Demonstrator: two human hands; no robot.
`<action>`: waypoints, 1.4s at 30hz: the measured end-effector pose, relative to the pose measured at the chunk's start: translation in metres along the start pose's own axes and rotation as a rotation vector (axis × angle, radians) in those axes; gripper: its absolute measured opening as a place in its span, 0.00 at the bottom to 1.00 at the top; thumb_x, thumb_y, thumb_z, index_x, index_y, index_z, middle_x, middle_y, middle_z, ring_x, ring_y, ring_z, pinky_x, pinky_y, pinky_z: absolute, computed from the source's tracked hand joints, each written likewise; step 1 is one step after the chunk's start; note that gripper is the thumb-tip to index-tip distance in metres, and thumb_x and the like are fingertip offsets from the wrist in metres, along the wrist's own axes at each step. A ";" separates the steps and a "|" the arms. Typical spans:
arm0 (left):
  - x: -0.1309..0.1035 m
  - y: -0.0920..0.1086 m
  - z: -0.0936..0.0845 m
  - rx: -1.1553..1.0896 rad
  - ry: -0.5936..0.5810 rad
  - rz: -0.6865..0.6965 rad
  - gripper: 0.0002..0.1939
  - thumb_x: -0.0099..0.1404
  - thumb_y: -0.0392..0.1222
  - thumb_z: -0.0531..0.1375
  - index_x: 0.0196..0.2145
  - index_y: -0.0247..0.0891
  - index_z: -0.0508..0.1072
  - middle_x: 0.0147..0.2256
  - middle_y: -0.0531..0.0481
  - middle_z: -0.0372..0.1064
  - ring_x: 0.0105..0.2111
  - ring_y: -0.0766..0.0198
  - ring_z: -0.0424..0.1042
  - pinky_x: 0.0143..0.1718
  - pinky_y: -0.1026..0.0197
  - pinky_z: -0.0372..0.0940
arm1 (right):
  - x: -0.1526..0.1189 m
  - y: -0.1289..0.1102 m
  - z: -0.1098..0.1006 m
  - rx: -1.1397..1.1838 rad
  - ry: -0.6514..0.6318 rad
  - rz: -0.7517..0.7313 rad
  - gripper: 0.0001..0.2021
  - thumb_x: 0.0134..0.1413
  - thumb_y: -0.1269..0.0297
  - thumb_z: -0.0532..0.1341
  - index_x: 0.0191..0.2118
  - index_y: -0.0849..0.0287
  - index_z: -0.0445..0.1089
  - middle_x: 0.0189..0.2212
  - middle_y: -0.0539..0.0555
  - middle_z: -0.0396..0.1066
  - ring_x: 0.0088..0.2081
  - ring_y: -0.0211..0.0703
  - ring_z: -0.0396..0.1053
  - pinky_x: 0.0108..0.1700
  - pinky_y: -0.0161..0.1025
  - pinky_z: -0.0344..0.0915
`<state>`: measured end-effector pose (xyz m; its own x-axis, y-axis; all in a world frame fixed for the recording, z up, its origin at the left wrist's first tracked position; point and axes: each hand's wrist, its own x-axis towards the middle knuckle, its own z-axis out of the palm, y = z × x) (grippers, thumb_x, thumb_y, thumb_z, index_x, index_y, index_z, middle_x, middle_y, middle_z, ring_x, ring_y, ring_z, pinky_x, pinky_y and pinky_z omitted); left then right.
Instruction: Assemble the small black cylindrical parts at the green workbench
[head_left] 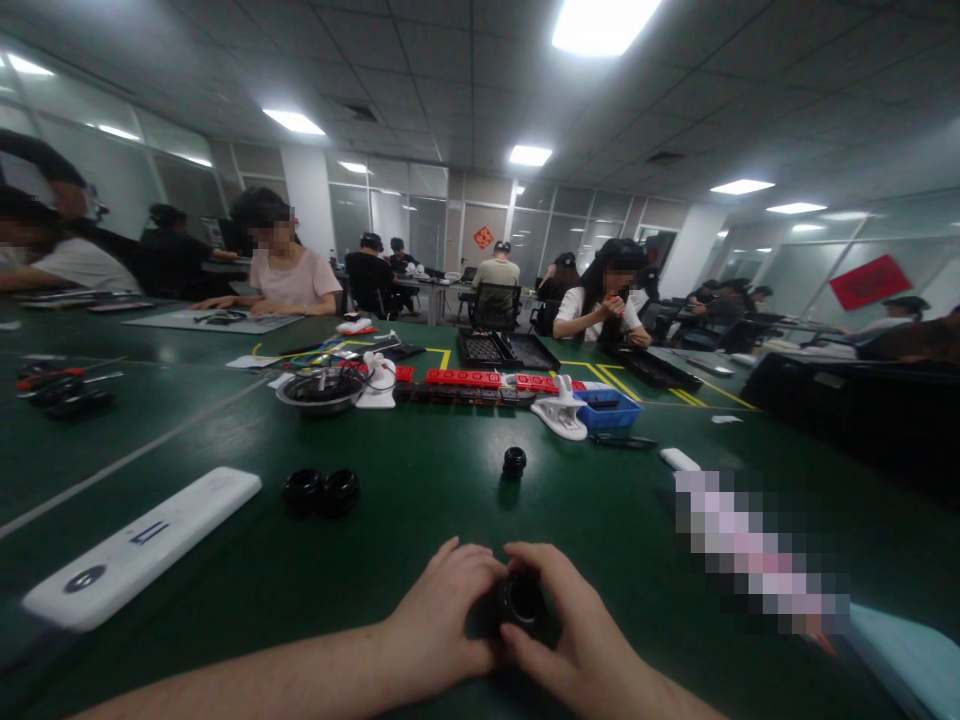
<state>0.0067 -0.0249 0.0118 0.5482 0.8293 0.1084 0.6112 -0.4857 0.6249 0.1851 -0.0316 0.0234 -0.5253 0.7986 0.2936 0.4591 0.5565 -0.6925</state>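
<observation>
"Left hand (pixel 442 612) and right hand (pixel 581 625), what do they grasp?"

"One black ring (pixel 509 608), near, in the middle. With uneven finger pressure, it may slip and roll across the table (pixel 420 450)."

The long white case (pixel 180 515) bears a dark "LI"-like mark (pixel 149 533) and a round logo (pixel 85 579).
</observation>
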 end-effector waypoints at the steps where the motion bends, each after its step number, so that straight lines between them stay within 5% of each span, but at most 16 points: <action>1: 0.000 -0.001 0.001 0.002 -0.001 0.002 0.22 0.49 0.42 0.63 0.43 0.43 0.66 0.45 0.49 0.66 0.49 0.55 0.61 0.55 0.44 0.43 | -0.001 -0.001 -0.001 0.005 0.005 -0.032 0.25 0.42 0.76 0.57 0.49 0.57 0.57 0.44 0.57 0.64 0.45 0.48 0.64 0.48 0.45 0.62; 8: 0.001 -0.005 0.004 0.027 0.007 -0.003 0.22 0.48 0.44 0.64 0.42 0.42 0.68 0.45 0.49 0.66 0.48 0.54 0.61 0.55 0.44 0.43 | 0.002 0.006 -0.003 -0.029 -0.013 -0.048 0.31 0.40 0.75 0.58 0.54 0.59 0.52 0.51 0.60 0.59 0.52 0.51 0.58 0.53 0.49 0.56; 13: 0.001 -0.004 0.004 0.021 0.011 0.010 0.22 0.48 0.44 0.64 0.43 0.43 0.67 0.45 0.50 0.66 0.48 0.54 0.61 0.55 0.44 0.43 | 0.004 0.009 0.000 -0.033 -0.017 0.061 0.27 0.40 0.71 0.63 0.50 0.58 0.58 0.44 0.57 0.64 0.45 0.49 0.63 0.47 0.46 0.62; 16: 0.001 -0.004 0.004 0.010 0.013 0.007 0.24 0.48 0.43 0.64 0.45 0.44 0.66 0.45 0.51 0.66 0.48 0.54 0.61 0.55 0.44 0.43 | 0.004 0.006 -0.001 -0.028 -0.020 0.015 0.21 0.42 0.73 0.60 0.46 0.57 0.61 0.41 0.55 0.66 0.43 0.47 0.65 0.45 0.43 0.63; 23: 0.001 -0.003 0.001 0.007 0.000 -0.011 0.24 0.48 0.43 0.64 0.45 0.43 0.65 0.46 0.49 0.65 0.48 0.54 0.61 0.55 0.44 0.42 | 0.000 0.009 -0.002 0.021 -0.011 -0.109 0.26 0.43 0.77 0.56 0.51 0.55 0.55 0.44 0.56 0.64 0.46 0.45 0.64 0.48 0.43 0.62; 27: 0.000 -0.008 0.004 0.015 -0.005 -0.001 0.24 0.48 0.47 0.64 0.44 0.42 0.67 0.46 0.48 0.64 0.49 0.53 0.60 0.56 0.44 0.41 | 0.002 0.005 -0.003 0.003 -0.049 -0.025 0.32 0.39 0.75 0.60 0.55 0.58 0.51 0.51 0.60 0.59 0.52 0.51 0.59 0.53 0.49 0.57; 31: 0.000 -0.008 0.005 0.015 0.011 0.013 0.23 0.48 0.45 0.64 0.43 0.43 0.67 0.46 0.49 0.65 0.49 0.54 0.60 0.55 0.44 0.42 | 0.006 0.003 -0.002 -0.028 -0.059 0.096 0.27 0.38 0.72 0.63 0.49 0.59 0.59 0.44 0.58 0.64 0.46 0.50 0.63 0.49 0.47 0.61; 42: 0.001 -0.006 0.004 0.022 0.002 -0.007 0.24 0.48 0.47 0.64 0.43 0.43 0.67 0.46 0.48 0.65 0.49 0.53 0.60 0.55 0.43 0.41 | -0.001 0.001 -0.006 0.018 -0.040 -0.107 0.29 0.39 0.78 0.55 0.52 0.57 0.53 0.48 0.58 0.61 0.49 0.48 0.61 0.51 0.46 0.59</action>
<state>0.0057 -0.0223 0.0048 0.5427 0.8333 0.1057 0.6274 -0.4858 0.6086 0.1899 -0.0306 0.0264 -0.5992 0.7250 0.3397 0.3862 0.6334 -0.6706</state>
